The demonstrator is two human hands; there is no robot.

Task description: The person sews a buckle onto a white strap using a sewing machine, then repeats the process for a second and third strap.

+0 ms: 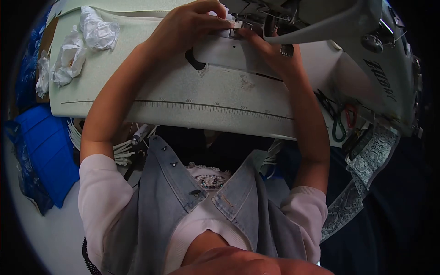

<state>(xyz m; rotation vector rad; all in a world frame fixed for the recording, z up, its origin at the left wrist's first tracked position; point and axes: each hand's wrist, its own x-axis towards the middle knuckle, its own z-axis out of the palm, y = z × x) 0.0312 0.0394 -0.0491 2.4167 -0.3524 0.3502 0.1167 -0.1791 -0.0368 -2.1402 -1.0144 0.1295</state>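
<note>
Left hand (190, 23) and right hand (279, 55) at sewing machine (366, 59), crumpled white wrappings (100, 31) at left, green-handled scissors (339, 131) and patterned lace (373, 153) at right.

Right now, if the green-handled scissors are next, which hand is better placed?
Right hand, I'd judge: the scissors lie just beside its forearm, while the left hand would have to reach across that arm.

The machine (346, 23) looks smooth, the vest (160, 201) matt denim.
</note>
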